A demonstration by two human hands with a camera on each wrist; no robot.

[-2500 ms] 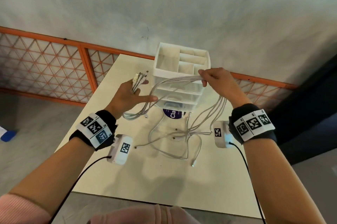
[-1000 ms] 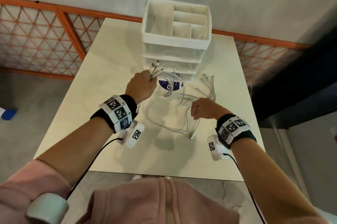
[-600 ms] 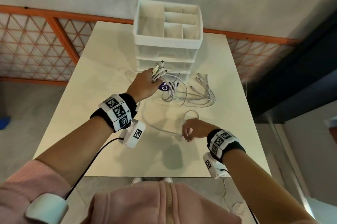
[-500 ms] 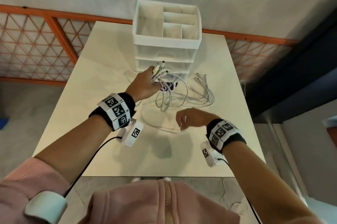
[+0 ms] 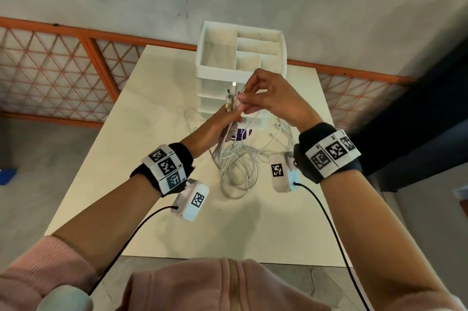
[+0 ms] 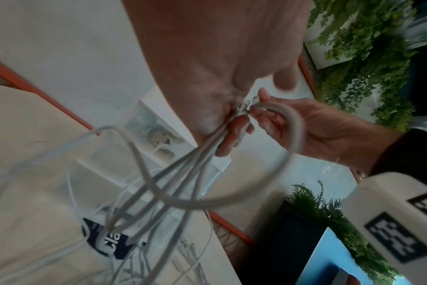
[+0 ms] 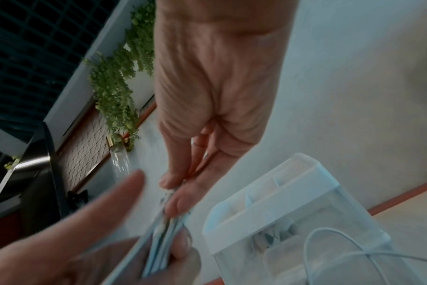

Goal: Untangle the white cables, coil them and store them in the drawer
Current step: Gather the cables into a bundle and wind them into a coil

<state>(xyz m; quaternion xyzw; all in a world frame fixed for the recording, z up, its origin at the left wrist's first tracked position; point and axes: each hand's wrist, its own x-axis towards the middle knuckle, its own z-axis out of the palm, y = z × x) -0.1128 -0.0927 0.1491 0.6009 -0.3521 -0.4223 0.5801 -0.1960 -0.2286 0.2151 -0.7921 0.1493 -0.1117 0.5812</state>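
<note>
- While the left hand (image 5: 215,125) grips a bunch of cables (image 5: 236,166) with curled fingers, their plugs (image 5: 230,97) stick up in front of the organizer (image 5: 240,75).
- Right hand (image 5: 268,97) pinches one cable end at those plugs, thumb and fingertips closed on it.
- Loops hang down onto the table (image 5: 126,138) just before the organizer.
- Its drawers look closed.

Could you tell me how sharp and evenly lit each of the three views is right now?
Head view: sharp and evenly lit, with wide-angle bending at the edges and soft shadows under the cables. Left wrist view: the left hand is close and soft, the near cables blurred. Right wrist view: dimmer, the right hand and organizer smeared.
</note>
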